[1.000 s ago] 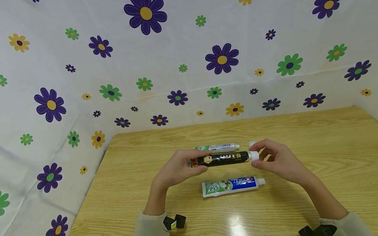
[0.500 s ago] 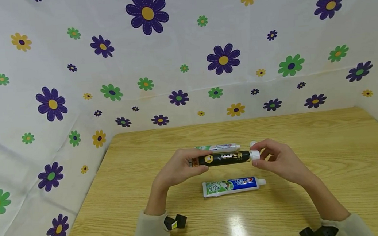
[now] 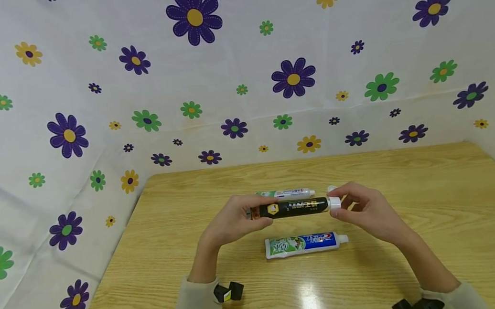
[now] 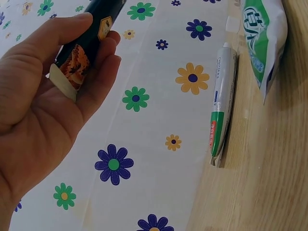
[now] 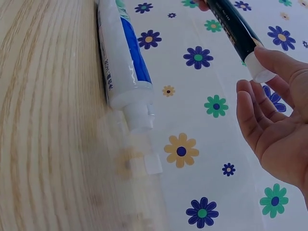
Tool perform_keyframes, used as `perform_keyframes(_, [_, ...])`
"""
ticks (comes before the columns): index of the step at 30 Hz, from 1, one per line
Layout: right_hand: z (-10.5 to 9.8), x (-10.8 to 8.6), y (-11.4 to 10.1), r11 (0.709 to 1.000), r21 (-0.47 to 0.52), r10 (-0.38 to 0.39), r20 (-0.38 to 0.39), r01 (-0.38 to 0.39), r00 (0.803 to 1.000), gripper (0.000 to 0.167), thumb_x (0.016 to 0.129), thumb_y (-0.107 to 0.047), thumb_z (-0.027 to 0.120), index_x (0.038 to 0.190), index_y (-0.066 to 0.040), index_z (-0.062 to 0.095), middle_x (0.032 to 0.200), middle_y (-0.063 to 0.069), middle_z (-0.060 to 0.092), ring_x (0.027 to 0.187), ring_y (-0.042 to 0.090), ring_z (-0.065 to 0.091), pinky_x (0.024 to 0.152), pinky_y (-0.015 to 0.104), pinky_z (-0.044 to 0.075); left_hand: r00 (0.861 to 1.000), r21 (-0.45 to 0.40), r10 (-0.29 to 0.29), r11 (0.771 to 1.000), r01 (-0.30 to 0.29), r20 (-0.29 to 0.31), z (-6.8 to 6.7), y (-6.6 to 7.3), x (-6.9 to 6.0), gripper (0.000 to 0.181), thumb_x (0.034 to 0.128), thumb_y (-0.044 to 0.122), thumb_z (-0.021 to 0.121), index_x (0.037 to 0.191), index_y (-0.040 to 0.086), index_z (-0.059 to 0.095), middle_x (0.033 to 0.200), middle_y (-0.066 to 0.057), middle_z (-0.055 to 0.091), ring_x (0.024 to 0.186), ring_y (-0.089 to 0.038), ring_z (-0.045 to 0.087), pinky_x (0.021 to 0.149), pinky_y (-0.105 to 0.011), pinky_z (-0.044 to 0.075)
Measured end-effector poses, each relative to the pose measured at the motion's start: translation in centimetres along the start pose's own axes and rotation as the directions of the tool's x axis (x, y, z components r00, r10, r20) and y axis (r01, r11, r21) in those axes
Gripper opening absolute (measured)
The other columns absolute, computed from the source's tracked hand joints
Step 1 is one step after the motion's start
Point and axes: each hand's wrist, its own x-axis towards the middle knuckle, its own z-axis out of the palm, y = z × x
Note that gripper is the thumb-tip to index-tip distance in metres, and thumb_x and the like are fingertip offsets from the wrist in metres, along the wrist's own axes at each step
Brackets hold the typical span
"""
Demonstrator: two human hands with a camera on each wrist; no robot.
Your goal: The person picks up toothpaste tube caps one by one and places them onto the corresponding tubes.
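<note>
My left hand (image 3: 235, 221) holds a black toothpaste tube (image 3: 296, 208) by its tail end, with the thumb on one side and fingers on the other. The tube is level, raised above the table. At its other end my right hand (image 3: 365, 209) pinches the white cap (image 3: 334, 203) between thumb and fingers. In the right wrist view the cap (image 5: 260, 70) sits at the end of the black tube. A green, white and blue toothpaste tube (image 3: 302, 244) lies nearer to me. Behind the black tube lies a slimmer white and green tube (image 3: 295, 193), partly hidden, its narrow nozzle bare.
A small loose white cap (image 3: 331, 187) stands on the wooden table (image 3: 189, 187) just beyond my right fingers. It shows too in the right wrist view as a pale cap (image 5: 153, 163). A white flowered cloth (image 3: 241, 68) rises behind the table and along its sides.
Both hands stay almost in place on the black tube and its cap. The tube's lettering shows at a slightly different angle, and the whole view has shifted a little.
</note>
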Motion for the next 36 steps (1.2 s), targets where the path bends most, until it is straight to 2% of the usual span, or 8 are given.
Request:
perform_keyframes(10, [0.6,-0.2,-0.9,0.995,0.043,-0.086,-0.100,0.091,0.991,0.030,0.084,0.005,0.074,0.113,-0.002,0.073,0.108,0.001,0.060,0.078,0.012,0.058,0.060,0.023,0.053,1.000,-0.061,-0.010,0.998,0.009,-0.016,0.0,-0.1,-0.3,0.040,0.0904,0.007,0.072,0.129,0.005,0.066,0.088,-0.002,0.064,0.066,-0.010,0.046,0.056,-0.022,0.039])
perform_keyframes(17, [1.0,-0.2,-1.4,0.978,-0.033,-0.211,-0.170,0.208,0.963,0.032,0.079,0.011,0.076,0.107,-0.004,0.077,0.105,-0.003,0.059,0.078,0.008,0.056,0.064,0.020,0.048,1.000,-0.109,-0.007,0.994,0.006,-0.011,-0.1,-0.1,-0.5,0.039,0.0908,0.005,0.072,0.129,0.003,0.066,0.094,-0.005,0.064,0.064,-0.010,0.043,0.054,-0.022,0.037])
perform_keyframes(21, [0.9,-0.2,-1.5,0.965,-0.039,-0.262,-0.176,0.259,0.949,0.035,0.076,0.014,0.077,0.105,-0.006,0.078,0.104,-0.005,0.059,0.080,0.008,0.056,0.065,0.019,0.048,1.000,-0.138,0.000,0.990,-0.002,-0.011,-0.2,-0.1,-0.6,0.039,0.0906,0.004,0.071,0.129,0.002,0.065,0.088,-0.004,0.061,0.064,-0.010,0.043,0.054,-0.022,0.036])
perform_keyframes(23, [0.8,-0.3,-1.5,0.966,-0.028,-0.258,-0.171,0.257,0.951,0.037,0.076,0.015,0.076,0.105,-0.007,0.077,0.105,-0.004,0.059,0.080,0.008,0.056,0.065,0.020,0.048,1.000,-0.145,0.005,0.989,-0.007,-0.013,-0.2,-0.1,-0.6,0.039,0.0906,0.003,0.071,0.129,0.001,0.066,0.083,-0.003,0.057,0.064,-0.011,0.042,0.055,-0.022,0.036])
perform_keyframes(26, [0.6,-0.4,-1.8,0.976,-0.028,-0.216,-0.168,0.214,0.962,0.039,0.076,0.014,0.077,0.110,-0.005,0.074,0.105,-0.004,0.060,0.077,0.009,0.057,0.062,0.020,0.049,1.000,-0.151,0.011,0.988,-0.013,-0.015,-0.2,-0.1,-0.6,0.039,0.0908,0.002,0.070,0.129,0.001,0.065,0.079,0.000,0.052,0.065,-0.011,0.041,0.055,-0.022,0.035])
perform_keyframes(31, [0.6,-0.5,-2.2,0.988,-0.008,-0.151,-0.175,0.152,0.973,0.043,0.078,0.013,0.076,0.115,-0.006,0.065,0.097,-0.001,0.062,0.076,0.010,0.059,0.059,0.021,0.051,1.000,-0.164,0.018,0.986,-0.021,-0.020,-0.3,0.1,-0.6,0.038,0.0916,0.002,0.069,0.129,-0.001,0.064,0.077,-0.001,0.051,0.064,-0.011,0.040,0.054,-0.023,0.034])
perform_keyframes(33, [0.7,-0.5,-2.2,0.988,0.030,-0.144,-0.177,0.152,0.974,0.042,0.078,0.014,0.075,0.115,-0.005,0.064,0.098,0.000,0.062,0.077,0.010,0.061,0.061,0.021,0.053,1.000,-0.170,0.016,0.985,-0.020,-0.025,-0.3,0.2,-0.7,0.038,0.0921,0.003,0.069,0.129,-0.002,0.064,0.078,-0.002,0.052,0.063,-0.011,0.041,0.054,-0.023,0.035])
perform_keyframes(36, [0.8,-0.5,-2.2,0.979,0.097,-0.161,-0.174,0.180,0.971,0.041,0.079,0.015,0.073,0.115,-0.002,0.064,0.104,0.000,0.062,0.082,0.011,0.064,0.066,0.022,0.056,0.999,-0.180,0.006,0.984,-0.012,-0.031,-0.4,0.2,-0.8,0.038,0.0924,0.003,0.068,0.130,-0.001,0.064,0.087,-0.006,0.058,0.065,-0.012,0.043,0.055,-0.023,0.037])
